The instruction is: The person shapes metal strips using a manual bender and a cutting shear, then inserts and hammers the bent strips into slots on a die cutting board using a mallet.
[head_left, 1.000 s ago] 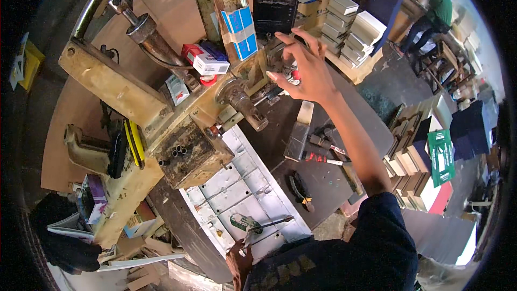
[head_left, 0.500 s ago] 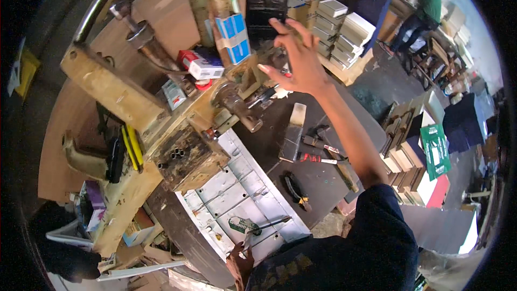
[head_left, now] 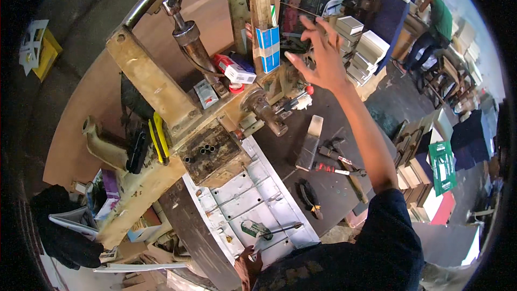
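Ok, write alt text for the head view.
Seen from above, the right hand is raised with fingers spread over a cluttered workbench, near a blue box fixed to an old metal machine. The left hand sits low at a grey tray of tools. Another person works in the background.

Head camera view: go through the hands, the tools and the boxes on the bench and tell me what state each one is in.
Right hand: raised, fingers spread, holding nothing.
Left hand: low at the machine's edge, grip cannot be told.
Blue and white carton: upright against the wooden post.
Red and white box: lying flat, closed.
Pliers: lying flat on the dark bench.
Grey block: lying flat, untouched.
Yellow-handled tool: resting on the machine.
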### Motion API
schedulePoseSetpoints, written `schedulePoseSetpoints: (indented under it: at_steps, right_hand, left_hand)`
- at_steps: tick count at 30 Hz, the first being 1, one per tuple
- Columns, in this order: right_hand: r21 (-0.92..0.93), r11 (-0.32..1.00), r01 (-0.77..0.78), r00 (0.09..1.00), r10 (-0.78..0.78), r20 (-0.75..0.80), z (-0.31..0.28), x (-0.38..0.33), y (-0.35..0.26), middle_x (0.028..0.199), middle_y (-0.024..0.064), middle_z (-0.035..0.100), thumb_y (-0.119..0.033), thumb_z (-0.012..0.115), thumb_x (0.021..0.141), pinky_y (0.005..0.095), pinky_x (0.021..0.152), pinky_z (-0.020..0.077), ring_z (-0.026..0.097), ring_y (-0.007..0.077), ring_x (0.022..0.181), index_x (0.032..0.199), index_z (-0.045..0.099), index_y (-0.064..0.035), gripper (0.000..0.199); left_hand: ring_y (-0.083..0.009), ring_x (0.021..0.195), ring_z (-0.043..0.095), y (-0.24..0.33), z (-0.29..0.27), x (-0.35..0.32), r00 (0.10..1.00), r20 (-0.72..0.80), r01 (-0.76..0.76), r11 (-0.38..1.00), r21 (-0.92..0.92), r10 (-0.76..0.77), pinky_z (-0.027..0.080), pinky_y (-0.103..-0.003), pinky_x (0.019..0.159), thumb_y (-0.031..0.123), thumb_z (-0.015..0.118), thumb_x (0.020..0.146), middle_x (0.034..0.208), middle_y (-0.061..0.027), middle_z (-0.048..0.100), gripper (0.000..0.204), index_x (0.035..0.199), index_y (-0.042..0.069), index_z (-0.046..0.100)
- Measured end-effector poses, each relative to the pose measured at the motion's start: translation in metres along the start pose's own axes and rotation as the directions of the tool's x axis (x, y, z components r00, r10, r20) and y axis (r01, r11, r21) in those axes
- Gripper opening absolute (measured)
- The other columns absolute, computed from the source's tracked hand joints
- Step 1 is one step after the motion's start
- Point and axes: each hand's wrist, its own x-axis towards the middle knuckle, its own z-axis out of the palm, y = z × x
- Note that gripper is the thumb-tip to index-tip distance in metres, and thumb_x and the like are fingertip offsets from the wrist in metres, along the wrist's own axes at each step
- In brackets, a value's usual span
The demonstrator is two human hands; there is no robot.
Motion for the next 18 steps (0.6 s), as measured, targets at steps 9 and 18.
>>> schedulePoseSetpoints:
  at_steps: [9,18]
  right_hand:
    - [-0.043,0.999,0.004,0.992,-0.009,-0.126,-0.007,0.014,0.000,0.115,0.0053,0.062,-0.040,0.075,0.085,0.0459,0.108,0.0198,0.036,0.0301,0.132,0.146,0.040,-0.0033,0.079]
    - [-0.018,0.999,0.026,0.998,-0.027,-0.050,0.002,0.023,-0.004,0.133,0.0076,0.059,-0.040,0.075,0.085,0.0485,0.107,0.0221,0.034,0.0309,0.136,0.116,0.053,-0.0054,0.052]
  left_hand:
    - [-0.0309,0.079,0.073,-0.004,0.001,-0.004,0.999,-0.040,-0.013,1.000,-0.013,0.013,0.057,-0.041,0.072,0.022,0.079,0.075,0.086,-0.0113,0.075,0.028,0.099,0.010,0.076]
    - [-0.0278,0.083,0.073,-0.004,0.002,-0.004,1.000,-0.008,0.005,0.999,-0.043,-0.006,0.057,-0.040,0.073,0.024,0.080,0.073,0.089,-0.0094,0.075,0.030,0.100,0.012,0.075]
